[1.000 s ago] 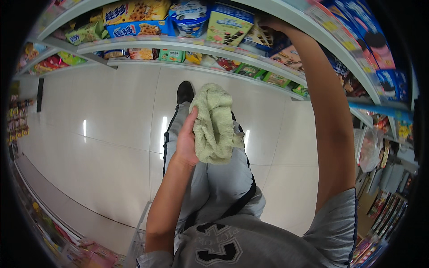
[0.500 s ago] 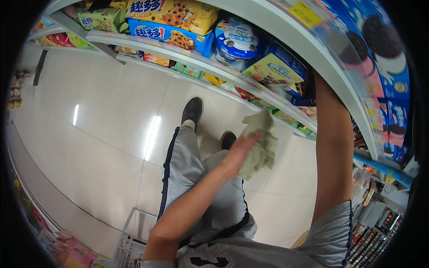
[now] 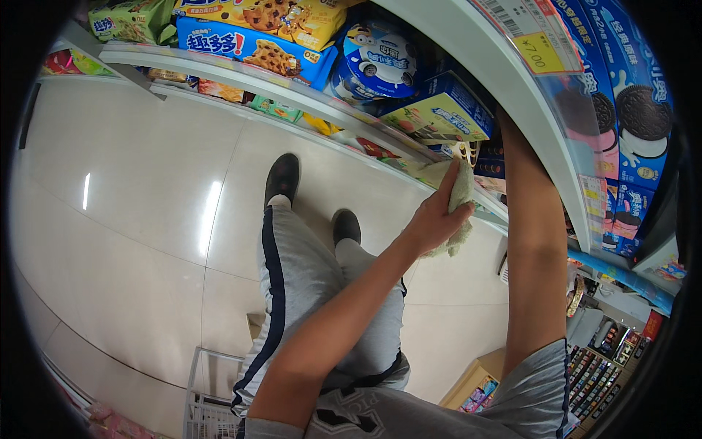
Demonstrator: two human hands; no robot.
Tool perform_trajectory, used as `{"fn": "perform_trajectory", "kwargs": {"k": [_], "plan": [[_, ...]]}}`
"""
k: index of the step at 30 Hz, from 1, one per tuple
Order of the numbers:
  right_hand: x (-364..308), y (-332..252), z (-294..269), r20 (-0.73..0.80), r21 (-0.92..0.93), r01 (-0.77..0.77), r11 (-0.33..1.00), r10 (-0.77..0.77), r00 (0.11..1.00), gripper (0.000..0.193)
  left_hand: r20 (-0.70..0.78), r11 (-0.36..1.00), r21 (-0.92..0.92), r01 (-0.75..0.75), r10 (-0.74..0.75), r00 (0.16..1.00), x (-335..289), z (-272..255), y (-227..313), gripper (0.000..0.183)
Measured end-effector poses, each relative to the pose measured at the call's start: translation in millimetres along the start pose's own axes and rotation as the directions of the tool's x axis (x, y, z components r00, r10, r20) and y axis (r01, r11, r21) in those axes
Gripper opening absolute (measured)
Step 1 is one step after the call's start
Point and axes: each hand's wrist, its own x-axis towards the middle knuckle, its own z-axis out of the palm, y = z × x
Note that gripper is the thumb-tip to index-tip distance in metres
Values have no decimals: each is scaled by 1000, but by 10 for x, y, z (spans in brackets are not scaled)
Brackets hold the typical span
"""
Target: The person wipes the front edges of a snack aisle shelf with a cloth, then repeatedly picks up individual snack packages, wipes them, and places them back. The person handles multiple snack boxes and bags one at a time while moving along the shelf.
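My left hand grips a pale green cloth, thumb and fingers closed round it, close to the front edge of the lower shelf. My right forearm reaches up between the shelves, and the upper shelf hides the hand. Nearest to that arm are a blue and light-green biscuit box and dark blue packs behind it. A round blue and white tub stands left of the box.
Blue and yellow cookie packs lie farther left. Tall blue cookie boxes stand on the upper shelf behind a clear strip with price tags. A white wire basket and a cardboard box are near my legs on the tiled floor.
My left hand has moved up and right with the cloth, from over the floor to the shelf edge. The view has shifted slightly. My right arm still reaches into the shelf.
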Motion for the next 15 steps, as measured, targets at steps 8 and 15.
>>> {"fn": "perform_trajectory", "kwargs": {"k": [8,15], "plan": [[-22,11,-63,5,-8,14,1000,-14,1000,44,-13,998,28,49,-48,999,53,61,-33,77],[-133,-27,-253,3,4,45,999,-45,999,42,-43,998,47,45,-43,998,57,74,61,79]]}}
